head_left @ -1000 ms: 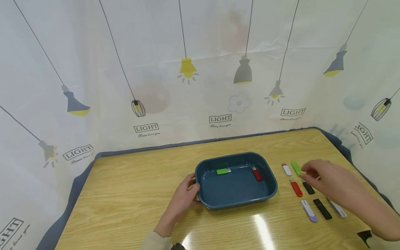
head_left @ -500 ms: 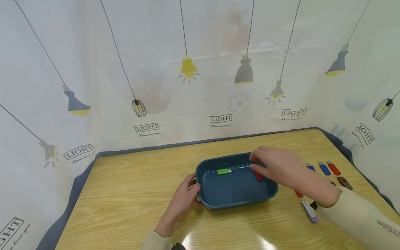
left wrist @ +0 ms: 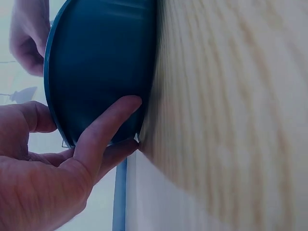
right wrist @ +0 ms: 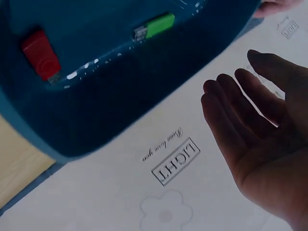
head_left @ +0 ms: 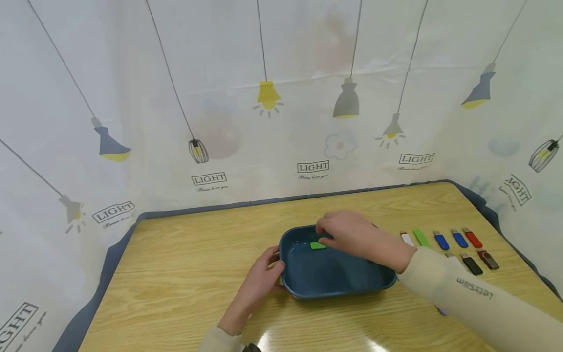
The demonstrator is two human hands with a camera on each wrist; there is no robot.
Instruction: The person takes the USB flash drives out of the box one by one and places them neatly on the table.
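Observation:
My left hand (head_left: 262, 276) grips the left end of a dark blue plastic tray (head_left: 338, 288). In the left wrist view its digits lie against the rim and the outer wall. My right hand (head_left: 347, 233) is above the tray's far side, its fingers loosely bent with nothing between them in the right wrist view. Inside the tray lie a green USB stick (right wrist: 160, 25) and a red USB stick (right wrist: 41, 55). From the head, the right hand partly covers the green one, and the right hand and forearm hide most of the red one.
Several more USB sticks lie on the wooden table (head_left: 184, 274) right of the tray, among them a green one (head_left: 421, 237), blue ones (head_left: 441, 240) and a black one (head_left: 472, 264). My right sleeve (head_left: 470, 288) hides others. A printed cloth (head_left: 246, 122) hangs behind the table.
My right hand has moved left from above the loose USB sticks to over the tray, first near the red stick, then towards the green one. The left hand keeps its hold on the tray.

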